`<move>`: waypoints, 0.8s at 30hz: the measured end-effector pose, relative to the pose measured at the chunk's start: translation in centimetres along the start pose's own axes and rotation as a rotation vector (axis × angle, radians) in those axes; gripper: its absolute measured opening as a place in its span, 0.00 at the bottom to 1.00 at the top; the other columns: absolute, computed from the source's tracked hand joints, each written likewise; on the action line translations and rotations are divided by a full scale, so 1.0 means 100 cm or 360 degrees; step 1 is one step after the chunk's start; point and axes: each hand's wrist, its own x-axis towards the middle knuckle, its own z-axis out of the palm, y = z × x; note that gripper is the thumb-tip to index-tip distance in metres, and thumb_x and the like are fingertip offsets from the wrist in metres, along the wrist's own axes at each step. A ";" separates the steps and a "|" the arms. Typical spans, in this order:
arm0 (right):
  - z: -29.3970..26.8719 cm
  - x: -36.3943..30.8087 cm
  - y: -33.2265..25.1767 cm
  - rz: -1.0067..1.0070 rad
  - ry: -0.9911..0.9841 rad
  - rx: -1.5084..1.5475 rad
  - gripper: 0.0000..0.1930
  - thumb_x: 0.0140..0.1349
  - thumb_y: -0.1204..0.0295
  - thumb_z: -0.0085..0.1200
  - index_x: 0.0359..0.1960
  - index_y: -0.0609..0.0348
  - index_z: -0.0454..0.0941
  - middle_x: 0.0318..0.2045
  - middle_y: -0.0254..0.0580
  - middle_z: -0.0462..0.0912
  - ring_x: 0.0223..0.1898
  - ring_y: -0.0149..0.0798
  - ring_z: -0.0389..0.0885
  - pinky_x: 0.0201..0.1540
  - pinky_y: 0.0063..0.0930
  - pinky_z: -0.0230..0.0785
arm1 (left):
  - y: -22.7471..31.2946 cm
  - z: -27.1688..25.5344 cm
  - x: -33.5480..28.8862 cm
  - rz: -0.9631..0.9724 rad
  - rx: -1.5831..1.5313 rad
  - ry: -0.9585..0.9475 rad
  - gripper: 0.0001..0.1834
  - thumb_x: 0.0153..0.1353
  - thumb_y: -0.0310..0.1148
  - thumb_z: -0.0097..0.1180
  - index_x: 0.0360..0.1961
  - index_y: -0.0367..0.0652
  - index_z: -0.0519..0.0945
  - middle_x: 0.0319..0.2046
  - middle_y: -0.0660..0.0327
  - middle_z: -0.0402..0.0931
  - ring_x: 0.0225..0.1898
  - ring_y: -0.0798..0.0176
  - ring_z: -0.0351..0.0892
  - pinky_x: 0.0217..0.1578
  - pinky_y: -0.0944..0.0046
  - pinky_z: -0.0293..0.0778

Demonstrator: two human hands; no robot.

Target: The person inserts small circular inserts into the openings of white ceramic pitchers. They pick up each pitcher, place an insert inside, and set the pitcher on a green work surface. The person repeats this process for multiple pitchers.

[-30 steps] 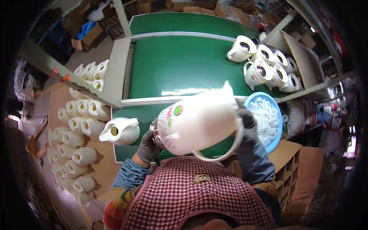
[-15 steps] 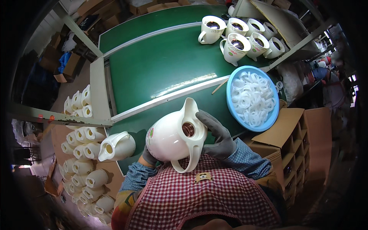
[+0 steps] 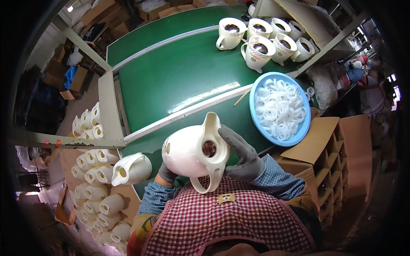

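A white vacuum jug (image 3: pixel 185 149) is tilted on its side over my lap, its round mouth turned toward me and a dark reddish, shiny inner wall showing within. My left hand (image 3: pixel 168 174), in a grey glove, supports the jug's base from below; most of its fingers are hidden behind the body. Also gloved, my right hand (image 3: pixel 243 155) grips the jug's rim beside the spout, thumb and fingers spread around it. The jug's handle hangs toward my checked apron. On the bench to the left lies another white jug (image 3: pixel 131 169), apart from both hands.
A blue basin (image 3: pixel 253 104) full of translucent plastic rings (image 3: pixel 282 111) stands right, near a thin stick (image 3: pixel 242 98). Several jugs with dark openings (image 3: pixel 259 51) stand at the far right of the green belt (image 3: pixel 171 77). Many empty jug shells (image 3: pixel 96 192) crowd the left; a divided carton (image 3: pixel 324 170) sits right.
The view has shifted slightly. Both hands keep their hold on the jug, which has turned a little, and my right hand sits slightly lower around its rim.
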 end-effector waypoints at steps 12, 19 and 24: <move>-0.021 -0.001 0.064 0.0264 0.0192 0.0436 0.55 0.51 0.68 0.77 0.79 0.58 0.53 0.77 0.58 0.56 0.77 0.53 0.57 0.76 0.45 0.55 | 0.045 -0.008 0.013 -0.0314 -0.1457 0.0639 0.46 0.60 0.45 0.71 0.74 0.39 0.63 0.68 0.52 0.72 0.67 0.51 0.73 0.68 0.49 0.68; -0.076 -0.010 0.056 0.0787 0.0189 -0.0266 0.35 0.61 0.66 0.62 0.70 0.64 0.68 0.68 0.60 0.72 0.71 0.57 0.68 0.73 0.44 0.61 | 0.045 -0.126 0.198 -0.0268 -0.0292 0.0583 0.33 0.61 0.27 0.68 0.66 0.31 0.71 0.59 0.49 0.78 0.57 0.55 0.81 0.57 0.60 0.79; -0.101 -0.056 0.034 0.0456 0.0134 -0.0566 0.27 0.63 0.68 0.62 0.63 0.65 0.75 0.61 0.61 0.79 0.62 0.58 0.78 0.66 0.44 0.71 | 0.011 -0.149 0.393 0.0069 0.1893 0.0409 0.25 0.55 0.29 0.63 0.56 0.43 0.82 0.72 0.53 0.63 0.73 0.43 0.60 0.69 0.51 0.67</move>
